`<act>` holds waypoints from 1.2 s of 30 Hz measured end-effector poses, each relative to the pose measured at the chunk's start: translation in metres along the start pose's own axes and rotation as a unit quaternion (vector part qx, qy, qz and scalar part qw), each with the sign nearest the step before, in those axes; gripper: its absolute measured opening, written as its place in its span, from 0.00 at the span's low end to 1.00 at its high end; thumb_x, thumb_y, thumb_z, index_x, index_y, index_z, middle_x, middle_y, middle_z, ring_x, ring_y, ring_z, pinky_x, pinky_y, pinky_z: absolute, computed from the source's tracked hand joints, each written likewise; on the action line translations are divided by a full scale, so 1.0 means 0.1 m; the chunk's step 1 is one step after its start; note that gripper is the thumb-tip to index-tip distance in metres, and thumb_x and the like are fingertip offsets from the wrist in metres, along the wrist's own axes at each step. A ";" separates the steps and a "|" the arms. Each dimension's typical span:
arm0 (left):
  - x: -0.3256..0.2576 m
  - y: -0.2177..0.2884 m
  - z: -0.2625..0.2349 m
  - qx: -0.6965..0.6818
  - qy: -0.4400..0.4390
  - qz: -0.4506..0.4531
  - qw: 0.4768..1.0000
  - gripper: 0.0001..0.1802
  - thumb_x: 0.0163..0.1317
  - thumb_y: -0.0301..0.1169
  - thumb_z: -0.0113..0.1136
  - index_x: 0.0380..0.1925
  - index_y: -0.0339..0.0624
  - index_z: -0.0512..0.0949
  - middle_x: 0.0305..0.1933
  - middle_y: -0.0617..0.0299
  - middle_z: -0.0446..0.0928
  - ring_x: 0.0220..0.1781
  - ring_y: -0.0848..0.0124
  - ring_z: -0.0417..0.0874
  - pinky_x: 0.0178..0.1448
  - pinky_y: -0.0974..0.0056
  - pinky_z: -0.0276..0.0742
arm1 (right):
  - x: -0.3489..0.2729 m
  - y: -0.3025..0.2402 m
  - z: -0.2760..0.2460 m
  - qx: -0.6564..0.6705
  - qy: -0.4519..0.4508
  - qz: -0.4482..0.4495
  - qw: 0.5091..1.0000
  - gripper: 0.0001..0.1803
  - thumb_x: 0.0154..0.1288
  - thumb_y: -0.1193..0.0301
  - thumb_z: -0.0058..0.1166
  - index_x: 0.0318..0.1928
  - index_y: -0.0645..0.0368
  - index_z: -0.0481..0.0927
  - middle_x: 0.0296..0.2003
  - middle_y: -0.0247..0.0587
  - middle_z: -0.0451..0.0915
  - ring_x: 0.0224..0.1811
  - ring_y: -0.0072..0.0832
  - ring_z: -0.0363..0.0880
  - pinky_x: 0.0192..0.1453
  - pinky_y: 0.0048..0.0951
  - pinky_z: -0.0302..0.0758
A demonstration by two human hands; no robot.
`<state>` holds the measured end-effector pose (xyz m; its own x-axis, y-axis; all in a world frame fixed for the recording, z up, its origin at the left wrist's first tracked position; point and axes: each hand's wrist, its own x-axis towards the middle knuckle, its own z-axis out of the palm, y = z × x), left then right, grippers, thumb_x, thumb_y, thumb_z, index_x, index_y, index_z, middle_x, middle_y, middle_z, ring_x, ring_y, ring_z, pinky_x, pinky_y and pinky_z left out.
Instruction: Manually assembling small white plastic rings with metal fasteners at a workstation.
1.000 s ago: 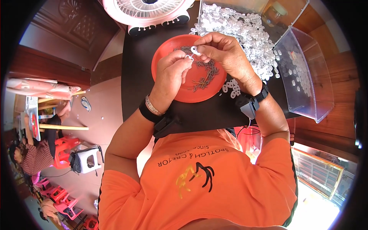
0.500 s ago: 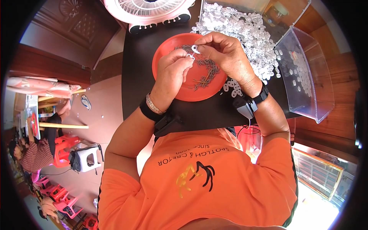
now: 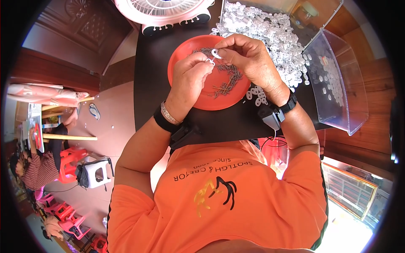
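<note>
Over a round red plate (image 3: 184, 47), my two hands work close together. My left hand (image 3: 188, 80) is closed in a pinch on a small white plastic piece (image 3: 210, 62) with a hole. Thumb and forefinger of my right hand (image 3: 249, 59) grip another small white plastic piece (image 3: 216, 53), oval and also holed. The two pieces almost meet; something thin seems to run between them, too small to make out. Many small grey screw-like pins (image 3: 234, 75) lie in the plate below, partly hidden by my hands.
A heap of white plastic pieces (image 3: 270, 38) spreads at the back right, with a few loose ones (image 3: 256, 96) beside the plate. A clear plastic bin (image 3: 337, 92) stands at the right edge, a pink-white fan (image 3: 168, 14) at the back. Another person (image 3: 40, 168) sits far left.
The red plate has shifted very slightly away from me. Both hands keep their pinches in nearly the same spot.
</note>
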<state>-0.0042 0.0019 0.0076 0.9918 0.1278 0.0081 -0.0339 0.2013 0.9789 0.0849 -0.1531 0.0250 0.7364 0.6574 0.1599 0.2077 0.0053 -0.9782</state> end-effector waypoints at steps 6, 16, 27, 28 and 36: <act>0.00 0.01 0.00 0.005 0.003 -0.015 1.000 0.10 0.57 0.29 0.50 0.19 0.38 0.70 0.16 0.69 0.64 0.16 0.81 0.62 0.21 0.75 0.57 | -0.01 -0.03 0.02 -0.012 0.004 -0.019 1.000 0.06 0.62 0.77 0.55 0.39 0.64 0.79 0.30 0.32 0.80 0.32 0.14 0.77 0.38 0.17 0.75; 0.00 0.02 0.00 -0.014 -0.006 -0.020 1.000 0.09 0.56 0.27 0.51 0.19 0.37 0.71 0.18 0.70 0.65 0.18 0.84 0.61 0.21 0.76 0.55 | 0.01 -0.01 -0.03 0.039 -0.026 0.001 0.999 0.07 0.62 0.76 0.55 0.40 0.64 0.80 0.30 0.32 0.80 0.29 0.13 0.73 0.36 0.17 0.73; -0.01 0.04 0.02 0.014 0.015 -0.015 1.000 0.09 0.57 0.29 0.50 0.20 0.38 0.71 0.16 0.69 0.65 0.16 0.81 0.63 0.21 0.75 0.57 | 0.02 -0.03 -0.02 0.065 -0.029 0.006 0.997 0.07 0.62 0.75 0.56 0.40 0.64 0.80 0.29 0.30 0.80 0.28 0.13 0.72 0.34 0.16 0.72; -0.01 0.04 0.03 0.014 0.015 -0.016 1.000 0.09 0.57 0.29 0.50 0.20 0.38 0.71 0.16 0.69 0.65 0.16 0.81 0.63 0.21 0.75 0.57 | 0.02 -0.02 -0.02 0.063 -0.027 0.002 0.998 0.07 0.62 0.75 0.56 0.40 0.64 0.80 0.29 0.30 0.80 0.28 0.13 0.72 0.34 0.16 0.72; -0.02 0.05 0.02 0.015 0.008 -0.006 1.000 0.10 0.58 0.29 0.50 0.19 0.38 0.70 0.16 0.68 0.65 0.16 0.81 0.63 0.22 0.75 0.58 | 0.01 0.00 0.01 0.016 -0.010 -0.014 1.000 0.07 0.62 0.75 0.56 0.40 0.63 0.80 0.29 0.30 0.80 0.29 0.12 0.73 0.34 0.16 0.72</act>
<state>-0.0059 0.0003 0.0125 0.9900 0.1407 -0.0076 -0.0171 0.1733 0.9847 0.0850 -0.1522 0.0252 0.7179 0.6709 0.1857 0.2081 0.0477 -0.9769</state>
